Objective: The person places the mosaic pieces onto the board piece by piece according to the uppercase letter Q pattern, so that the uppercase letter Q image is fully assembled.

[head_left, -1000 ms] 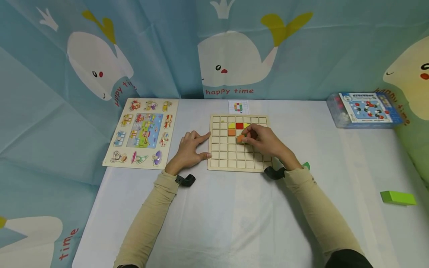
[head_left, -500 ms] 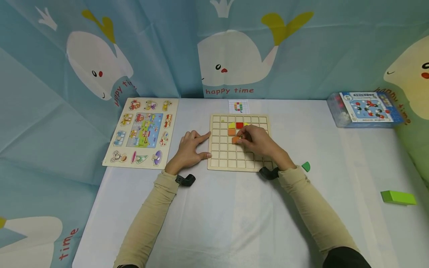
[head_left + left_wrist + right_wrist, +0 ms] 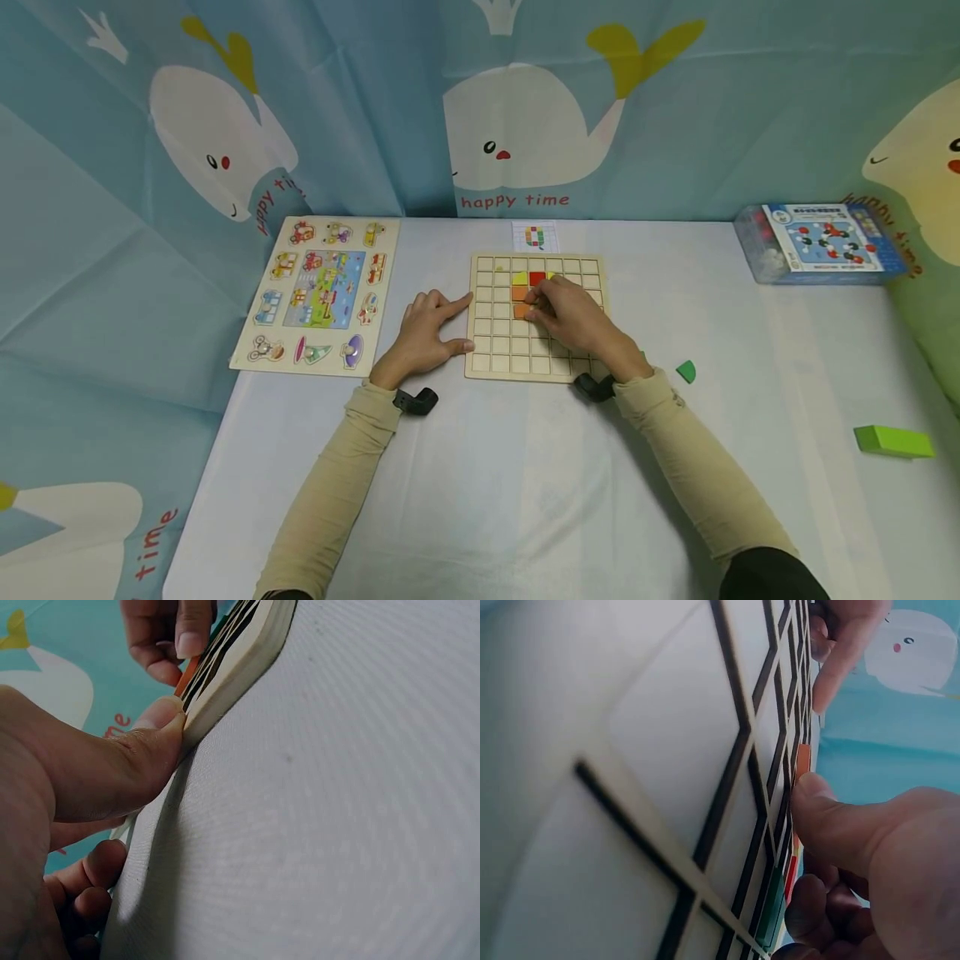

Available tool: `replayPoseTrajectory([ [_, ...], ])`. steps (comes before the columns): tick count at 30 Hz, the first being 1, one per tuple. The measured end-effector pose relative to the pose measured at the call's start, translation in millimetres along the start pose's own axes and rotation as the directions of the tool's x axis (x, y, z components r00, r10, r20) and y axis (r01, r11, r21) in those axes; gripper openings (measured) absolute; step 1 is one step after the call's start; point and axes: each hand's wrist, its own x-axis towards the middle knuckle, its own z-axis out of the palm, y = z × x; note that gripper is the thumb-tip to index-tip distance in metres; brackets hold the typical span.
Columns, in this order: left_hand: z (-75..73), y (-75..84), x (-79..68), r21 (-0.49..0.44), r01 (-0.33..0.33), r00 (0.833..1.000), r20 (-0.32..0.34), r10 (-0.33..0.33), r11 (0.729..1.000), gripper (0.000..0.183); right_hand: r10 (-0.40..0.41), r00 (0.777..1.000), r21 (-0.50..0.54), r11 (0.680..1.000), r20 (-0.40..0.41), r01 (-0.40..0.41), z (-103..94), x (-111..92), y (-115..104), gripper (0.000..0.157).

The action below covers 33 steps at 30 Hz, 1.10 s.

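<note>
A pale wooden grid board (image 3: 491, 344) lies at the table's middle. My left hand (image 3: 423, 335) rests at its left edge, thumb and index finger spread and touching the rim; the left wrist view shows the thumb (image 3: 127, 769) against that edge. My right hand (image 3: 573, 317) is over the board, thumb and index finger at an orange square tile (image 3: 521, 311) in a cell. In the right wrist view the thumb touches the orange tile (image 3: 803, 759). Above it sit another orange tile (image 3: 519, 293), a yellow piece (image 3: 520, 279) and a red tile (image 3: 537, 278). The hand partly hides another yellow piece.
A small pattern card (image 3: 535, 237) lies behind the board. To the left is a picture puzzle board (image 3: 255, 354). A green quarter-round piece (image 3: 686, 372) and a green block (image 3: 894, 442) lie right. A clear plastic box (image 3: 817, 243) stands at the back right.
My right hand has moved left with the orange tile, which now lies in the cell under the other orange tile. My left hand has stayed at the board's edge.
</note>
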Motion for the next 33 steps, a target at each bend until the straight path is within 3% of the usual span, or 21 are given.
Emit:
replayPoseTrajectory([
  [11,-2.3,0.8,-0.1,-0.007,-0.015,1.000,-0.005,0.015,1.000,0.084,-0.036,0.999,-0.045,0.998,-0.039,0.034,2.1,2.3,-1.0,0.022],
  [25,-3.1,1.8,-0.8,-0.001,-0.013,1.000,-0.002,0.013,1.000,0.084,-0.002,0.999,-0.031,1.000,-0.047,0.001,1.8,1.9,-0.3,0.018],
  [33,-1.3,0.4,0.2,-0.001,-0.012,1.000,-0.002,0.012,1.000,0.084,-0.020,0.999,0.052,0.998,-0.049,0.023,-6.9,-7.0,7.7,0.024],
])
